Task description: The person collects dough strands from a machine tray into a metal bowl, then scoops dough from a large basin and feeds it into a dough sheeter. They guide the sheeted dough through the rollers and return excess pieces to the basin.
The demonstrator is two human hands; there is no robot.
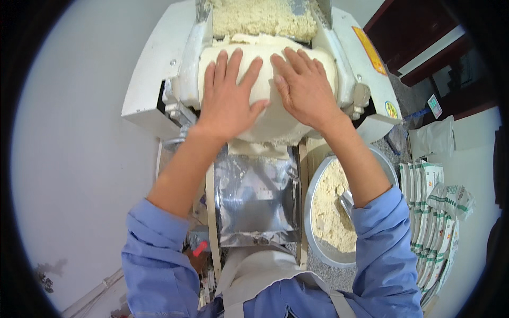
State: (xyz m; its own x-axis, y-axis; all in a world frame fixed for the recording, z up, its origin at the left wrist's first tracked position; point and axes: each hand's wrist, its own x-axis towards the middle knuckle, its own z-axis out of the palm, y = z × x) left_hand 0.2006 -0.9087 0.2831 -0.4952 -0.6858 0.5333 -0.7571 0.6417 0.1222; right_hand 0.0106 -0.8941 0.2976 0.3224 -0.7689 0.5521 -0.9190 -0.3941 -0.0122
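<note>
A thick, smooth roll of pale dough (262,115) lies across the front of a white dough sheeting machine (155,67). My left hand (228,95) rests flat on the left part of the roll, its fingers apart and pointing away from me. On the right part lies my right hand (304,85), palm down and angled inward, with the thumb apart from the fingers. Neither hand grasps anything. Above the roll, crumbly dough (262,20) fills the machine's hopper. A ragged dough flap (258,150) hangs below the roll over a shiny metal chute (256,198).
To the right stands a large metal basin (312,222) of crumbly dough, with a metal scoop (346,202) in it. Stacked white-and-green printed bags (431,230) line the right wall. A digital display (434,106) stands behind them. A red-handled lever (200,248) sits left of the chute.
</note>
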